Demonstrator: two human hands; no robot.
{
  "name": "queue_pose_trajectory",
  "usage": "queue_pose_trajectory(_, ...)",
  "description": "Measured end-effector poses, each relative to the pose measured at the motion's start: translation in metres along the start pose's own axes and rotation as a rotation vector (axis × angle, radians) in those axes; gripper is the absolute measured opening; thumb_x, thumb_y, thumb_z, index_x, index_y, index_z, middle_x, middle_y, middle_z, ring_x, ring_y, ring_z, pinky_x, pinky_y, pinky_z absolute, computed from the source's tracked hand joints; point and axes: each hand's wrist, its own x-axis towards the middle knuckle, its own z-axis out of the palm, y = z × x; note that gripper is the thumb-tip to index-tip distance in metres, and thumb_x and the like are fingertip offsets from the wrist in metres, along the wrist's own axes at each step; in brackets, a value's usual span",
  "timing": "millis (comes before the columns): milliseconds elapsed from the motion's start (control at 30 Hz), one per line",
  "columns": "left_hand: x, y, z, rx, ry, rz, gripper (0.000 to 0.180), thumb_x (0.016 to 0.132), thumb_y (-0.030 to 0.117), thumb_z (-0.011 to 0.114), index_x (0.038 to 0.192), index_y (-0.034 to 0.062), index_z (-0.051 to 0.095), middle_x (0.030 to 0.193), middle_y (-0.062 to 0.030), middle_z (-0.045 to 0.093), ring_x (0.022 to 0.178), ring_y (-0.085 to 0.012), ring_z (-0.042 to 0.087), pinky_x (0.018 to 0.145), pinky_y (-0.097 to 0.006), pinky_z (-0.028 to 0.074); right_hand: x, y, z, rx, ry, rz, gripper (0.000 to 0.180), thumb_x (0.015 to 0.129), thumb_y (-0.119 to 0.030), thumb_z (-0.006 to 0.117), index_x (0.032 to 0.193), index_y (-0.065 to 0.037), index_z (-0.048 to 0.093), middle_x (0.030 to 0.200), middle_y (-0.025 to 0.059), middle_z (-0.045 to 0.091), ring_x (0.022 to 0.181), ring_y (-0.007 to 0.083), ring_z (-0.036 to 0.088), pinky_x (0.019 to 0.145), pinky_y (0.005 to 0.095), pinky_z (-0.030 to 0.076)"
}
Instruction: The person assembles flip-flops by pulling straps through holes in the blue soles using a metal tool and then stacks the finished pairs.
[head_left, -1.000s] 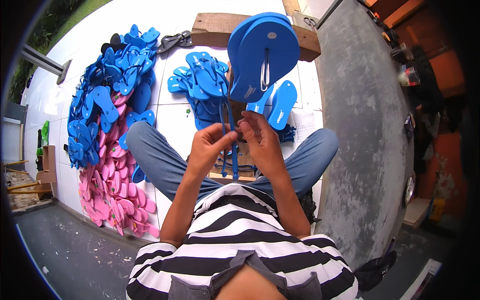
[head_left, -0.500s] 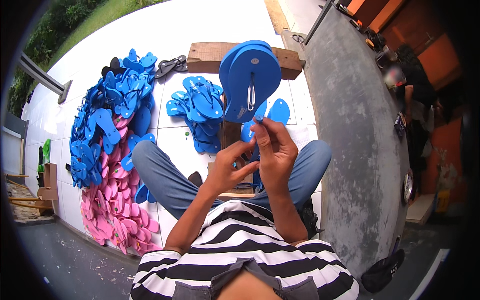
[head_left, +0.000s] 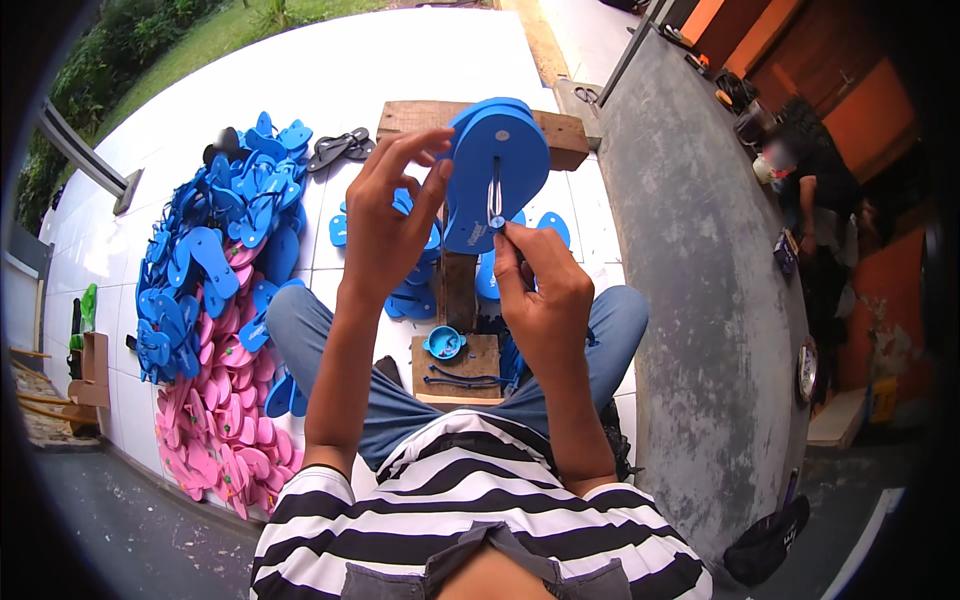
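Observation:
A pair of blue flip-flop soles (head_left: 510, 145) stands up in front of me against a wooden stand, one behind the other. From a slit in the front sole sticks a thin silvery metal loop (head_left: 496, 195). My right hand (head_left: 545, 290) pinches a small round blue plug (head_left: 497, 223) at the lower end of that loop. My left hand (head_left: 393, 205) is raised at the soles' left edge, thumb and fingers apart; whether it touches the edge I cannot tell. Below my hands, a blue bowl (head_left: 445, 343) with small bits and dark blue straps (head_left: 465, 377) lie on a wooden board.
The stand has a wooden crossbeam (head_left: 565, 140). More blue flip-flops (head_left: 410, 300) lie behind my left arm. At left is a big heap of blue flip-flops (head_left: 208, 255) and pink ones (head_left: 225, 410). Black flip-flops (head_left: 340, 148) lie farther back. Another person (head_left: 825, 180) sits at far right.
My left hand has left the right one and risen to the soles' left edge, opening. My right hand has brought the plug to the metal loop. The blue bowl and straps have come into sight.

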Motion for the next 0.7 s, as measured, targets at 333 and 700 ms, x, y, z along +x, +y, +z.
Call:
queue_pose_trajectory(333, 0.035, 0.01, 0.013, 0.249, -0.097, 0.194, 0.033, 0.088, 0.007, 0.07, 0.12, 0.0111, 0.069, 0.119, -0.0111, 0.065, 0.079, -0.0163, 0.069, 0.065, -0.027, 0.058, 0.023, -0.028, -0.031, -0.518, -0.306, -0.184, 0.01, 0.089, -0.011, 0.063, 0.098, -0.012, 0.059, 0.08, 0.0072, 0.056, 0.064, 0.0269, 0.066, 0.054, 0.038, 0.052)
queue_pose_trajectory(700, 0.028, 0.015, 0.01, 0.406, -0.053, 0.28, 0.032, 0.084, 0.013, 0.075, 0.115, 0.0114, 0.071, 0.114, -0.0096, 0.066, 0.08, -0.0186, 0.066, 0.063, -0.028, 0.055, 0.029, -0.018, -0.021, -0.432, -0.266, -0.022, 0.008, 0.095, -0.016, 0.059, 0.098, -0.009, 0.059, 0.084, 0.0106, 0.062, 0.073, 0.033, 0.067, 0.062, 0.0428, 0.052)
